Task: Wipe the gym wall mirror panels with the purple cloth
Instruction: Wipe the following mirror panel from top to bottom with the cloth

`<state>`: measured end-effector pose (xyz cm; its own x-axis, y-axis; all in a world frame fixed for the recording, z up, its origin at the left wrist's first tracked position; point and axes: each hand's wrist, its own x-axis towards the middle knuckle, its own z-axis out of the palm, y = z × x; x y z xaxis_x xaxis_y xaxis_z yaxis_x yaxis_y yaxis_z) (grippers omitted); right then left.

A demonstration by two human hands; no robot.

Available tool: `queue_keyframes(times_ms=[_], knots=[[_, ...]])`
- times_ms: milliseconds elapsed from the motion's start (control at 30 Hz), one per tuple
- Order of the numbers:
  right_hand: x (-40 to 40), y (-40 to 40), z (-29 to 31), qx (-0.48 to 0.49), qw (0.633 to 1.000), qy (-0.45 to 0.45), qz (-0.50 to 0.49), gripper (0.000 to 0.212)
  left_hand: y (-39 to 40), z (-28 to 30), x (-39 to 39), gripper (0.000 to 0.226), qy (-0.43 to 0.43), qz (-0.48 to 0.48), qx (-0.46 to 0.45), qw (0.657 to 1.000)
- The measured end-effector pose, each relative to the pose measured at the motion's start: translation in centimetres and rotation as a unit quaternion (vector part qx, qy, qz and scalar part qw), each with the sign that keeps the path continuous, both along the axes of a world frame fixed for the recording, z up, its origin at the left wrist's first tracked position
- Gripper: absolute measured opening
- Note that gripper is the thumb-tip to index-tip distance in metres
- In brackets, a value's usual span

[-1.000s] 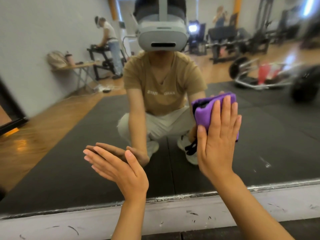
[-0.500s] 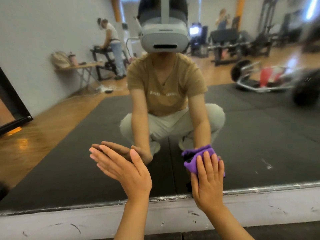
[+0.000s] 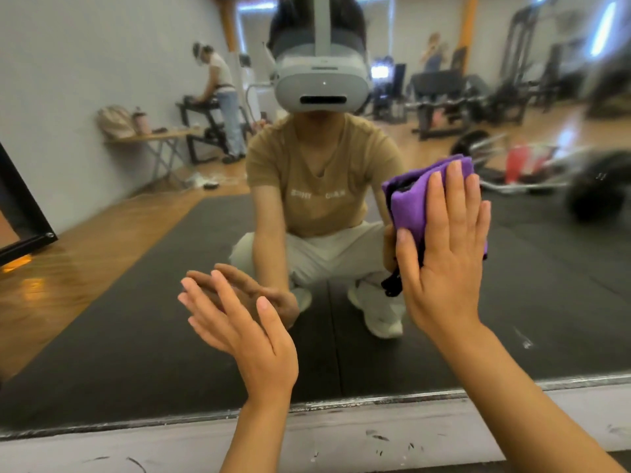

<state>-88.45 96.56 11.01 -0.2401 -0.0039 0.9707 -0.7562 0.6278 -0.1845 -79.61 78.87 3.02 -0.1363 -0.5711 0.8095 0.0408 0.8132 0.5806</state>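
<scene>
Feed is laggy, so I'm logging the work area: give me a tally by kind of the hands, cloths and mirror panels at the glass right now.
Bare hands: 2, left hand, right hand
Folded purple cloth: 1
Wall mirror panel: 1
Total: 4

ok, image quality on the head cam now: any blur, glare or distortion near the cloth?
Head view: the right hand and purple cloth pressed on the mirror are fairly sharp, as is the left hand; the reflected gym equipment at right is smeared; wide-angle bending shows at the mirror's bottom edge; bright reflected lights top right, no glare on the cloth.
</scene>
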Motion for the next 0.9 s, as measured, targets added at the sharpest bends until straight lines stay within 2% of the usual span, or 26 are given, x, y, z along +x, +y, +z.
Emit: queue_keyframes(times_ms=[100,233,400,500,767,900], knots=[[-0.2,-0.3,2.2,-0.011,1.0,0.015,0.001,0.056,0.0,0.3,-0.3,0.061,-0.007,0.011,0.009,1.0],[0.3,-1.7,1.9,-0.028,0.999,0.018,-0.004,0.054,0.2,0.3,-0.5,0.061,-0.001,0.024,0.009,1.0],[0.9,-1.6,-3.1,0.181,0.98,0.076,0.029,0.058,0.7,1.2,-0.9,0.061,0.027,0.023,0.033,0.999],[0.5,-0.5,-4.5,0.247,0.964,0.099,0.028,0.065,0.8,1.5,-0.8,0.061,0.032,0.016,0.04,0.999],[-0.4,1.3,-2.9,0.244,0.963,0.108,0.032,0.06,1.3,4.0,0.8,0.06,-0.013,-0.024,-0.064,0.998],[-0.3,1.9,-2.0,0.244,0.962,0.107,0.053,0.049,1.1,5.6,1.3,0.06,-0.043,-0.023,-0.08,0.996]])
